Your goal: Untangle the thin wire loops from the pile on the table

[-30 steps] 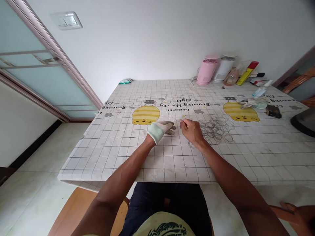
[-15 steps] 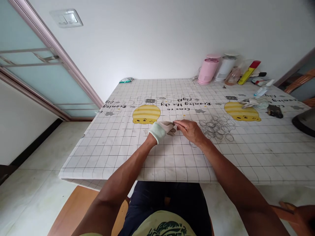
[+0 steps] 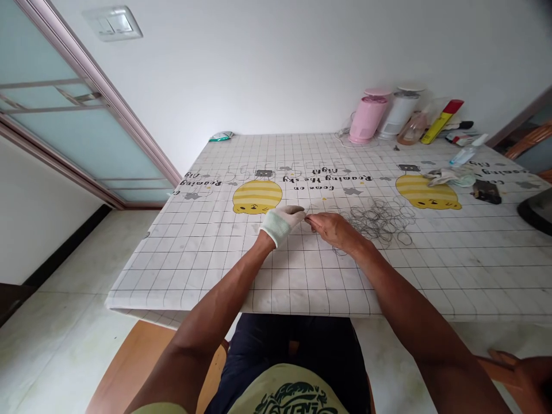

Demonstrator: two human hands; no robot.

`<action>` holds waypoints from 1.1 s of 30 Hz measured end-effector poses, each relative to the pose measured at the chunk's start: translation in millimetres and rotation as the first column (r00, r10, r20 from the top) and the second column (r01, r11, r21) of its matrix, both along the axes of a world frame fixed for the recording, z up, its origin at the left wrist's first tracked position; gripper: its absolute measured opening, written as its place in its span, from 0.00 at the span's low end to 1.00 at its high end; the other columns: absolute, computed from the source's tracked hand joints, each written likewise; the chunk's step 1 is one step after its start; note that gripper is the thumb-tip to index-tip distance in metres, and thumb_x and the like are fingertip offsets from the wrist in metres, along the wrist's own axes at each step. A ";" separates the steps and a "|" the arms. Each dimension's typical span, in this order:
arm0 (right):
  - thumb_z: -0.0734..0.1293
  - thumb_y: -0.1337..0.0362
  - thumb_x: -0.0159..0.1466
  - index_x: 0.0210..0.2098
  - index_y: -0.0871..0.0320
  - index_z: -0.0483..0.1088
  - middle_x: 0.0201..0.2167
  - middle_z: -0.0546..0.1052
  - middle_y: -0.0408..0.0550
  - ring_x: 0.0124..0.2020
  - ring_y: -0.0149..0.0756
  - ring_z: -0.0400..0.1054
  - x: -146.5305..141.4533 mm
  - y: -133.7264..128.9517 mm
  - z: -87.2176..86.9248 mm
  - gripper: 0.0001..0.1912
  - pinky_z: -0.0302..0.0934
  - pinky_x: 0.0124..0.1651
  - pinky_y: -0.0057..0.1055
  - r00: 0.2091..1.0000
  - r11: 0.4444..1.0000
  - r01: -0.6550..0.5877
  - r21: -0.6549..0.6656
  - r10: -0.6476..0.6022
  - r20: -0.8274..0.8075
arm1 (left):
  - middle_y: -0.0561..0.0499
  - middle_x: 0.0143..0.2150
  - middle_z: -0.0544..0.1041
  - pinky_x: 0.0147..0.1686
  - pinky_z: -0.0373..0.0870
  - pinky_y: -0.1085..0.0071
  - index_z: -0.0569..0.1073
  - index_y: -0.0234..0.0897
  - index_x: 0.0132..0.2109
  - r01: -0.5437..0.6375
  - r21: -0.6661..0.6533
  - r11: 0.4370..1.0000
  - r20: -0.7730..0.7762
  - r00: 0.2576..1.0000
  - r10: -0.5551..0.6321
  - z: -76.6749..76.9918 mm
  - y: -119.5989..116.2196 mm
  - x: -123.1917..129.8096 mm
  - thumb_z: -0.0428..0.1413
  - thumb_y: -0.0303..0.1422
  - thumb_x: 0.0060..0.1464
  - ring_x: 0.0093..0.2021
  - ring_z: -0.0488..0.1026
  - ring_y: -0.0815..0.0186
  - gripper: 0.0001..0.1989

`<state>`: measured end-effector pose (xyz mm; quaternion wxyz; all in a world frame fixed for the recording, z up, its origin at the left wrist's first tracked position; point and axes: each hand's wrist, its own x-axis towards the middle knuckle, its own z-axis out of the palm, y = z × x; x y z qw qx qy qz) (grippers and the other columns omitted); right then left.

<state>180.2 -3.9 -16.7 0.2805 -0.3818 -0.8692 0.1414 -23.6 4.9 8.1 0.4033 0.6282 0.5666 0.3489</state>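
Observation:
My left hand wears a whitish work glove with a pale green cuff. Its fingers are closed and meet the fingertips of my right hand above the table. The right hand is bare, with thumb and fingers pinched together. Whatever lies between the fingertips is too thin to make out. Just right of the right hand spreads a tangled heap of thin dark wire loops, some of it reaching behind the wrist.
A checked tablecloth with yellow bear prints covers the table. Along the back right stand a pink cylinder, a white cylinder, a yellow spray can and bottles. A loose glove and a dark object lie at the right.
The gloved left fingers have turned and drawn together, with the lower fingers now tucked out of sight. The right hand keeps its pinch. The view has shifted slightly.

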 end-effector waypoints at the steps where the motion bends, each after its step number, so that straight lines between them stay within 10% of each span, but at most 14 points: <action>1: 0.57 0.53 0.78 0.34 0.54 0.72 0.27 0.75 0.45 0.27 0.34 0.67 -0.8 -0.8 0.0 0.21 0.57 0.32 0.33 0.999 1.000 -0.016 0.011 0.016 0.029 | 0.51 0.47 0.85 0.53 0.71 0.70 0.85 0.42 0.44 -0.007 -0.009 1.000 0.016 1.000 0.007 1.1 -1.3 0.7 0.61 0.37 0.56 0.53 0.78 0.59 0.11; 9: 0.61 0.58 0.77 0.39 0.55 0.76 0.32 0.80 0.48 0.32 0.37 0.72 -8.6 -3.5 -1.4 0.15 0.61 0.36 0.34 0.998 0.982 0.067 0.177 -0.066 -0.007 | 0.54 0.24 0.75 0.34 0.66 0.72 0.78 0.38 0.28 0.095 0.017 0.995 -0.004 0.995 -0.095 -1.0 1.2 -1.3 0.53 0.36 0.57 0.30 0.73 0.67 0.13; 19: 0.58 0.61 0.77 0.30 0.55 0.70 0.26 0.71 0.45 0.28 0.35 0.65 -5.6 -7.8 7.1 0.19 0.58 0.32 0.33 0.987 0.981 -0.161 0.110 0.157 0.039 | 0.52 0.26 0.77 0.31 0.69 0.74 0.77 0.36 0.30 0.149 -0.091 0.985 0.081 0.987 -0.141 -7.1 4.6 -3.8 0.55 0.29 0.53 0.29 0.77 0.67 0.07; 33: 0.62 0.58 0.74 0.34 0.52 0.79 0.29 0.80 0.47 0.31 0.38 0.73 -4.5 1.4 -6.8 0.17 0.66 0.38 0.36 0.993 0.997 0.027 0.076 -0.018 -0.115 | 0.47 0.35 0.81 0.39 0.76 0.71 0.78 0.33 0.37 0.021 -0.204 0.979 0.387 0.920 0.061 -11.5 10.6 1.5 0.59 0.33 0.59 0.32 0.77 0.68 0.06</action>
